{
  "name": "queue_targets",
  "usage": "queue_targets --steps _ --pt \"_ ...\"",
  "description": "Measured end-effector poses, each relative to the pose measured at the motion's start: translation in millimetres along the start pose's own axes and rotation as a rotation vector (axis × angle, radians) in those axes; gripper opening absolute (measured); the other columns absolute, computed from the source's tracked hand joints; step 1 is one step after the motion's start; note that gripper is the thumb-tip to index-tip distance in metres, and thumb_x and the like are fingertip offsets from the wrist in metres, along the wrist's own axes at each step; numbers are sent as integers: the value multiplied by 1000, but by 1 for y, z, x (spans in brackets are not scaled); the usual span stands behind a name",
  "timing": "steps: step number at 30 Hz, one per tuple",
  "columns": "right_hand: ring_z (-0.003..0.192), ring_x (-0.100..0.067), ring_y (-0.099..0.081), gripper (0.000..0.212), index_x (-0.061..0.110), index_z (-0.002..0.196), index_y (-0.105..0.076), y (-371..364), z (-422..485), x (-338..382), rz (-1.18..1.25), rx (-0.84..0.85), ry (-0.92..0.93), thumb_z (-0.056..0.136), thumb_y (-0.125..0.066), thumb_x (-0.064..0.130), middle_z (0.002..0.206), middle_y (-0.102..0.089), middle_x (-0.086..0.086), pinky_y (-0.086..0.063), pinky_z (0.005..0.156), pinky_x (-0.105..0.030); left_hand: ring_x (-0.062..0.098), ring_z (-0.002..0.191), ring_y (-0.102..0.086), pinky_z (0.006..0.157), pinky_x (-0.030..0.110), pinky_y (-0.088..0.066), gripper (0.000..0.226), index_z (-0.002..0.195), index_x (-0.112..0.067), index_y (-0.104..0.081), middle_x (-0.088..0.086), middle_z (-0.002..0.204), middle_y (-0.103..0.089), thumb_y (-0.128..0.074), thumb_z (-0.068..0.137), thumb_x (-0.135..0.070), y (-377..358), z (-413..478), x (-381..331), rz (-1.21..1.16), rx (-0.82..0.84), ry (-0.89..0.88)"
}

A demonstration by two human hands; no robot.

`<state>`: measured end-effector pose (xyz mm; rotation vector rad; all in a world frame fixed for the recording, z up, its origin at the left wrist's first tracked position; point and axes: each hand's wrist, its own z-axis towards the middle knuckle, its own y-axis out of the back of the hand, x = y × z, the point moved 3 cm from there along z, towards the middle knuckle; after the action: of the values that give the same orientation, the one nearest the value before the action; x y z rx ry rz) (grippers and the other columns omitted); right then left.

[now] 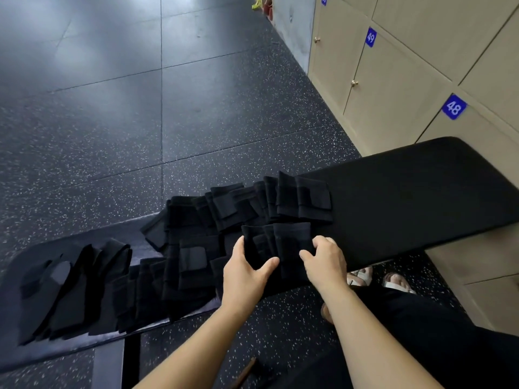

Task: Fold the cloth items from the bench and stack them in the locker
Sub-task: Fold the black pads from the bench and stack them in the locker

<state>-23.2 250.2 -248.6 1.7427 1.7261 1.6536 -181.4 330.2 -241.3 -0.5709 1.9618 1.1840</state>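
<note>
Several black cloth items lie spread along a black padded bench (407, 192). A small bundle of folded black cloths (280, 242) sits at the bench's near edge. My left hand (247, 273) grips its left side, thumb across the front. My right hand (325, 259) grips its right side with curled fingers. A row of folded cloths (269, 203) lies just beyond the bundle. More folded cloths (185, 265) and unfolded long ones (75, 287) lie to the left on a second bench section. Beige lockers (393, 88) numbered 48 and 49 stand shut at the right.
Dark speckled rubber floor (140, 108) stretches beyond the bench. The person's sandalled feet (379, 279) stand under the bench's near edge by the lockers. A black bench leg (130, 363) drops at lower left. A thin brown stick (247, 372) lies on the floor.
</note>
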Motion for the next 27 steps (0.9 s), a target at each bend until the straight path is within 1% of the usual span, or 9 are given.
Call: queue_targets --steps 3,5,9,11,14,17,21,25,27 --pt "106 -24 -55 32 9 121 -55 -1 0 -1 10 -3 2 94 -58 26 125 -51 -4 -40 79 -29 -21 104 -51 87 -2 -34 72 136 -23 -44 -22 122 -57 -83 76 -30 -4 -2 -2 -97 19 32" --pt "101 -22 -55 30 9 119 -55 -2 0 -1 10 -5 6 94 -57 26 123 -51 -3 -40 77 -29 -29 91 -51 76 -6 -36 60 124 -32 -45 -29 108 -58 -82 77 -24 -4 -1 0 -147 30 52" --pt "96 -18 -52 32 11 123 -54 -2 -2 -1 8 3 24 95 -56 27 124 -50 -1 -38 74 -28 -2 89 -68 73 9 -50 27 104 -19 -64 -11 94 -73 -79 81 -21 -4 1 2 -222 71 91" --pt "91 -15 -47 33 12 123 -53 -2 -3 -2 1 8 33 95 -55 29 124 -51 0 -37 74 -28 7 88 -71 72 16 -54 20 100 -17 -66 -7 91 -75 -77 83 -18 -5 2 -1 -267 95 99" --pt "90 -14 -44 31 13 120 -53 -2 -5 0 -2 27 42 95 -56 31 121 -52 0 -36 74 -28 11 88 -71 80 28 -58 20 102 -19 -60 -4 95 -74 -73 86 -18 -7 4 -9 -301 132 124" --pt "89 -16 -47 18 15 102 -52 -1 -8 0 34 42 57 93 -56 31 111 -54 0 -36 72 -29 17 89 -72 83 37 -59 21 104 -18 -57 3 98 -74 -69 88 -17 -8 3 -19 -373 176 147" --pt "88 -19 -56 18 13 92 -55 14 -14 -1 265 22 78 89 -61 29 103 -60 -2 -45 73 -34 22 91 -73 84 42 -59 25 111 -14 -58 7 101 -75 -68 88 -12 3 -3 -40 -511 222 132" --pt "88 -19 -63 11 19 88 -63 55 -26 4 482 -110 115 83 -67 27 95 -66 -1 -53 80 -41 29 100 -71 92 49 -55 31 117 -9 -58 13 107 -74 -68 88 -8 10 -10 -78 -679 313 95" --pt "86 -17 -65 7 22 84 -63 82 -32 4 556 -207 134 81 -68 27 93 -67 0 -54 79 -41 31 98 -71 85 44 -57 30 118 -5 -59 16 106 -73 -67 89 -8 9 -17 -106 -762 404 86"
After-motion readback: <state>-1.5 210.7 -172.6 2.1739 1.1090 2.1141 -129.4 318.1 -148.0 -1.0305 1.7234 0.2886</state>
